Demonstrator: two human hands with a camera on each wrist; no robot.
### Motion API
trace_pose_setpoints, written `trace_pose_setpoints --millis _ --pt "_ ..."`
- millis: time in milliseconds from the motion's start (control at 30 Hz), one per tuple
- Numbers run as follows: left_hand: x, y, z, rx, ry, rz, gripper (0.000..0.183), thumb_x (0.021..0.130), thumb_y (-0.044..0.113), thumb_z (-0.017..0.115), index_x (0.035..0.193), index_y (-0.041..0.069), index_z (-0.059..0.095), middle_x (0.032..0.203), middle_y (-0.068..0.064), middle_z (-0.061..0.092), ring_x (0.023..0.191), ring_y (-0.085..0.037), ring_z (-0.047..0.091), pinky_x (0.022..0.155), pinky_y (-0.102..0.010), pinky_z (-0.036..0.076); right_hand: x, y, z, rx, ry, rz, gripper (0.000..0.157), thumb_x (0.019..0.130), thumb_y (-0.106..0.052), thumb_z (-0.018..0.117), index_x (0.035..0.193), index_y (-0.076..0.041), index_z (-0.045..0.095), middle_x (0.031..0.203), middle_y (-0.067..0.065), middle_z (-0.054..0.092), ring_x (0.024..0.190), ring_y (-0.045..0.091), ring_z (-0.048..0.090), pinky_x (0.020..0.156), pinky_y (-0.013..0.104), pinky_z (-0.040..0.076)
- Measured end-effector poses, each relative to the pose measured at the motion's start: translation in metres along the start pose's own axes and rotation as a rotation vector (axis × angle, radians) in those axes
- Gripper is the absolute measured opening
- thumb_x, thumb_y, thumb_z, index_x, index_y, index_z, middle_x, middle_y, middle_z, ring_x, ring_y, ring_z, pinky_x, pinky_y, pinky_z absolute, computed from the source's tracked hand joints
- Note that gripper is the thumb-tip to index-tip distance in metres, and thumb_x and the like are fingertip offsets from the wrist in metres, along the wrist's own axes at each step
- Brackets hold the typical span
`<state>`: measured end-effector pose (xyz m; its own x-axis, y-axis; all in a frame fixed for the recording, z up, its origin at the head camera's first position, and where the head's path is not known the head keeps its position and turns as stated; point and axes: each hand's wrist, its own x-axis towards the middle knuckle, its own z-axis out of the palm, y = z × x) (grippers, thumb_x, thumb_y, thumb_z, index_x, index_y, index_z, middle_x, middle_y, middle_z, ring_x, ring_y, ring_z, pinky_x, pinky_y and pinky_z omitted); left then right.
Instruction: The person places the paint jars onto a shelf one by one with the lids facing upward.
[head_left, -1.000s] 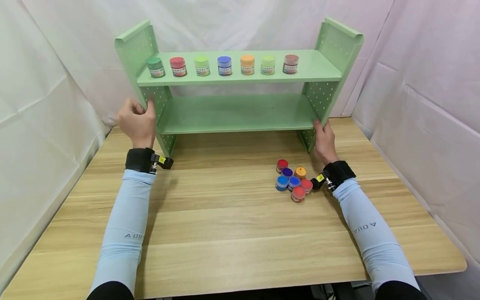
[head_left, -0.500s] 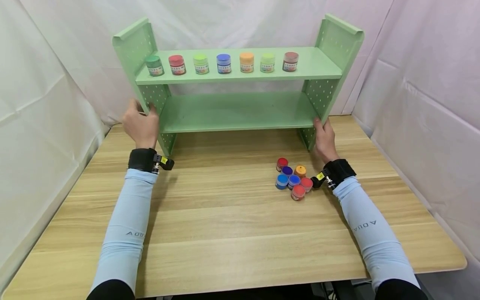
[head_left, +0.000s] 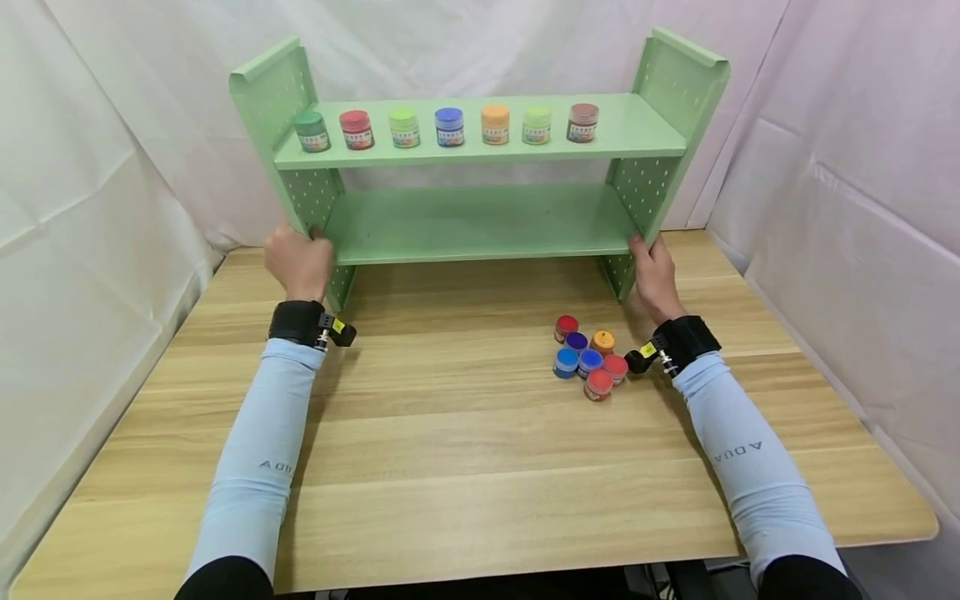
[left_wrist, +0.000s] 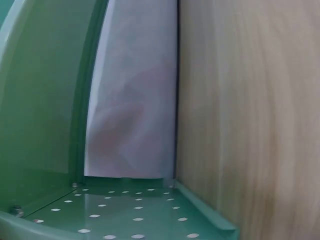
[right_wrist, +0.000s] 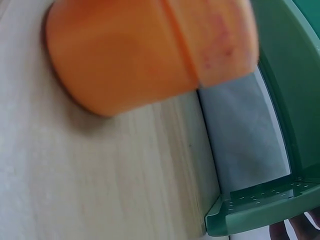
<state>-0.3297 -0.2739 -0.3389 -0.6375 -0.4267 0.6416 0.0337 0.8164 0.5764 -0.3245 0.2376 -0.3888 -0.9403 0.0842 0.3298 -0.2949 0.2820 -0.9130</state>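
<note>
Light-green, two-tier metal-looking shelf (head_left: 480, 223) sits at 12 o'clock, long axis 9-to-3, bare left hand (head_left: 300, 265) and bare right hand (head_left: 656, 282) gripping opposite ends, equally near tbh

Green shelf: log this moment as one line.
left hand: holds shelf, left side | right hand: holds shelf, right side | upper board: seven jars in a row | table: seven clustered jars
</note>
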Motion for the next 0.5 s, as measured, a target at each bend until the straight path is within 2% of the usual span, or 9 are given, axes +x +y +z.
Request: trace_pose_setpoints --millis 167,300,433,500 --pt "-0.003 -0.002 0.005 -0.01 0.083 0.01 0.021 0.081 0.004 0.053 0.091 0.0 0.072 0.087 -0.015 0.07 0.074 -0.029 0.065 0.066 -0.041 0.047 -0.003 -0.012 -0.002 -0.007 -0.031 0.01 0.057 0.102 -0.036 0.039 0.154 -0.018 0.021 0.149 0.008 0.033 0.13 0.018 0.034 0.103 0.04 0.028" --pt "-0.004 -0.003 0.009 -0.011 0.144 0.024 0.018 0.083 0.009 0.057 0.087 0.001 0.072 0.084 -0.014 0.07 0.073 -0.031 0.064 0.067 -0.043 0.046 0.005 -0.003 -0.01 -0.106 -0.094 0.028 0.063 0.1 -0.047 0.038 0.154 -0.021 0.019 0.148 0.009 0.035 0.128 0.021 0.037 0.1 0.043 0.032" --pt "-0.002 -0.002 0.01 -0.017 0.16 0.035 0.019 0.084 0.009 0.058 0.094 0.004 0.073 0.088 -0.012 0.071 0.076 -0.029 0.065 0.07 -0.042 0.046 0.006 -0.014 -0.02 -0.298 -0.251 0.104 0.08 0.093 -0.062 0.038 0.155 -0.018 0.012 0.147 0.015 0.034 0.122 0.032 0.043 0.09 0.05 0.04" --pt "-0.001 -0.002 0.01 -0.015 0.16 0.036 0.019 0.085 0.009 0.058 0.096 0.005 0.073 0.089 -0.011 0.071 0.077 -0.029 0.065 0.07 -0.042 0.046 0.004 -0.021 -0.026 -0.414 -0.407 0.194 0.089 0.09 -0.068 0.038 0.153 -0.009 0.017 0.138 0.022 0.044 0.113 0.036 0.05 0.084 0.051 0.045"
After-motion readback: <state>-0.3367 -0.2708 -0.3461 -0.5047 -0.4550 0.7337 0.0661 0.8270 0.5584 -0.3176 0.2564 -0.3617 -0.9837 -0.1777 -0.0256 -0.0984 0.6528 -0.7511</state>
